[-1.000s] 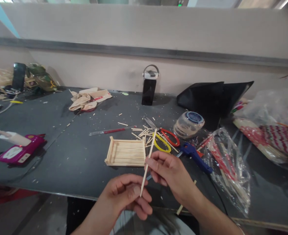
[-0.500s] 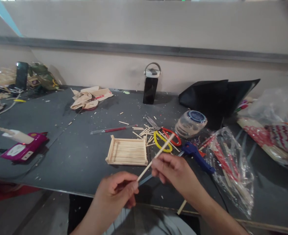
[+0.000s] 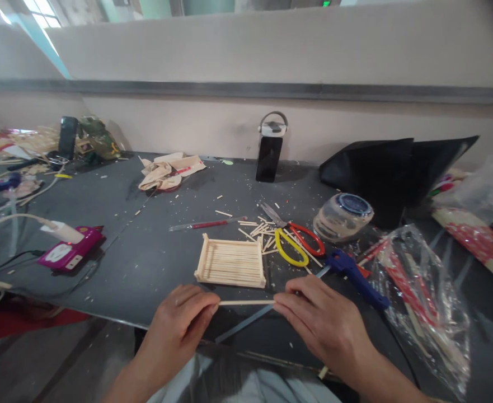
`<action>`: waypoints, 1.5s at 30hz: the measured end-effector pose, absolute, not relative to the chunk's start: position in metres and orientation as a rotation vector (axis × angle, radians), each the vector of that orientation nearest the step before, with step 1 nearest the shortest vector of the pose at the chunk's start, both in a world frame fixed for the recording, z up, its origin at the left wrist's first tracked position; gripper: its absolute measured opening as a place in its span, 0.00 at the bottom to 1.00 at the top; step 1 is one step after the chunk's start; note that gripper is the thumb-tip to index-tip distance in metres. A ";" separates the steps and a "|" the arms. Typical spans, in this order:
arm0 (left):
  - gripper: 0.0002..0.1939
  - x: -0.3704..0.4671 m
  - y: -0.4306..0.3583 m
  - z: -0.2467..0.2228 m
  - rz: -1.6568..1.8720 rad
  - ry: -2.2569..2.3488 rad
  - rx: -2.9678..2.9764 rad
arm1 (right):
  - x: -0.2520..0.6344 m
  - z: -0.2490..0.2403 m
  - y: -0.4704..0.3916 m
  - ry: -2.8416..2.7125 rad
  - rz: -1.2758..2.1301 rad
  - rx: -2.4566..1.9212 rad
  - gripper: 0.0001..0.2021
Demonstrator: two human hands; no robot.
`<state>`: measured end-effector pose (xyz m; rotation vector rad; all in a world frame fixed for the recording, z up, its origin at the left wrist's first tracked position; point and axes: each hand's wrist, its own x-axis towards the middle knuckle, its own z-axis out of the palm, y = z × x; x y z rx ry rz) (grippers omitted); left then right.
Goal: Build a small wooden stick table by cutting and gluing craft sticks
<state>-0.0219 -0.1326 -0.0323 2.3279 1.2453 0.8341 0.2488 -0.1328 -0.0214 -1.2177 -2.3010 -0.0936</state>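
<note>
A thin wooden stick (image 3: 246,303) is stretched level between my two hands, close to the table's front edge. The fingertips of my left hand (image 3: 183,322) pinch its left end. At its right end, my right hand (image 3: 324,316) is closed on it the same way. Just beyond the stick lies a small tray-like frame of glued sticks (image 3: 230,262), with raised posts at its corners. Short cut stick pieces (image 3: 263,229) are scattered to its right, beside scissors (image 3: 291,246) with one yellow and one red handle. A blue glue gun (image 3: 355,277) lies right of the scissors.
A clear jar (image 3: 342,217) lies tilted behind the glue gun. Plastic packaging (image 3: 422,302) is at the right, and a black folded sheet (image 3: 367,173) behind. A phone (image 3: 268,159) leans on a bottle by the wall. A purple power socket (image 3: 70,251) with cables is at left.
The stick has turned from a slant to level. My right hand has moved from its middle to its right end and lower. The view has shifted left.
</note>
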 end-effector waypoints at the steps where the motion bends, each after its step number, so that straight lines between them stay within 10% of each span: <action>1: 0.06 -0.025 -0.129 -0.031 0.821 1.295 2.313 | 0.248 -0.023 -0.131 -2.302 -0.066 -1.212 0.14; 6: 0.18 -0.042 -0.103 -0.031 0.769 1.470 2.239 | 0.234 -0.024 -0.126 -2.285 -0.117 -1.281 0.12; 45: 0.11 -0.048 -0.072 -0.044 0.655 1.269 2.014 | 0.238 -0.039 -0.113 -2.158 0.081 -1.317 0.06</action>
